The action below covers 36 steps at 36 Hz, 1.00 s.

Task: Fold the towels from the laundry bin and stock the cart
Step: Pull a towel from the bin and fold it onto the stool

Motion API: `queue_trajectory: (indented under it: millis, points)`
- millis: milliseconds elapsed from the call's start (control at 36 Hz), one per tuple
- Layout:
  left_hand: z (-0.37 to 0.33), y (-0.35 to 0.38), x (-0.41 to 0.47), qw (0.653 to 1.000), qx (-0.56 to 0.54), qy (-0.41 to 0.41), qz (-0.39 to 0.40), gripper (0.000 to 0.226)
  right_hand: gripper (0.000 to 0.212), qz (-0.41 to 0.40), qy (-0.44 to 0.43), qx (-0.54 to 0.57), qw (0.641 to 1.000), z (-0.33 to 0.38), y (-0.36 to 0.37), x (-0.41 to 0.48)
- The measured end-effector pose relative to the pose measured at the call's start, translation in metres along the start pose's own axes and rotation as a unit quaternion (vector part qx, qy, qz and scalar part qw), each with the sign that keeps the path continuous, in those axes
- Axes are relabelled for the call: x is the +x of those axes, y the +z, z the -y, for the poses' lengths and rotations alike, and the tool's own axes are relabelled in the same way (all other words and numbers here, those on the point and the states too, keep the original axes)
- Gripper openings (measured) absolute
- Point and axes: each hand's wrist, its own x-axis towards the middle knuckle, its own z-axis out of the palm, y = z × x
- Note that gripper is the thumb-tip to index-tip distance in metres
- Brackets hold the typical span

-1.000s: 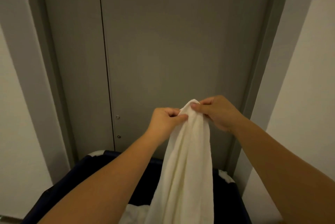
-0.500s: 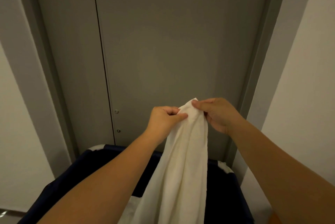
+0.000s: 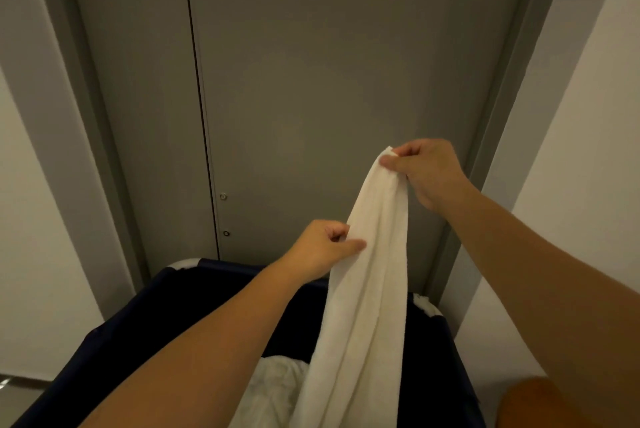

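**Hands and towel over the bin.** My right hand [image 3: 426, 173], raised, pinches the top corner of a white towel [image 3: 367, 289] between thumb and curled fingers. My left hand [image 3: 322, 247] is lower and to the left. Its fingers are curled and its thumb lies against the towel's left edge, apparently pinching it, though the contact is partly hidden.

The towel hangs bunched in a long rope from the right hand down into the dark blue laundry bin [image 3: 156, 316]. Its lower end is out of frame. More white cloth [image 3: 280, 379] lies in the bin, and a grey door [image 3: 311, 81] stands close behind. The cart is not in view.

**Hazards, as I judge them:**
- **Slip:** one small corner pinch seems to carry most of the weight. If it slips, the towel drops back into the bin.
- **Twist:** the cloth is gathered, so my left hand may be on an inner fold and not the true hem. Spreading from there would open the towel twisted, and the fold would come out crooked.
- **Snag:** the hidden lower end may lie tangled with the other cloth. Lifting could drag a second piece over the rim.
- **Space:** the door and the side walls look close. A wide spread could brush the towel against them.
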Motion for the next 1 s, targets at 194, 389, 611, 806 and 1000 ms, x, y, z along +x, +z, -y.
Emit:
queue_trajectory:
  millis: [194, 389, 611, 806, 1000]
  points:
    - [0.056, 0.003, -0.015, 0.998, 0.036, -0.028, 0.040, 0.043, 0.013, -0.048, -0.045, -0.051, 0.997, 0.016, -0.015, 0.017]
    - [0.081, -0.010, -0.024, 0.996, 0.055, -0.020, -0.069, 0.020, 0.009, -0.105, -0.056, -0.077, 0.990, 0.016, -0.026, 0.028]
    - [0.076, -0.049, -0.026, 0.992, 0.078, -0.021, -0.100, 0.014, 0.005, -0.152, -0.056, -0.086, 0.983, 0.003, -0.041, 0.023]
    - [0.077, -0.051, -0.034, 0.984, 0.173, -0.030, -0.039, 0.021, 0.004, -0.176, -0.071, -0.090, 0.978, 0.007, -0.052, 0.026]
    - [0.061, -0.045, -0.038, 0.988, 0.097, -0.016, -0.118, 0.018, 0.019, -0.182, -0.092, -0.108, 0.973, -0.010, -0.070, 0.028]
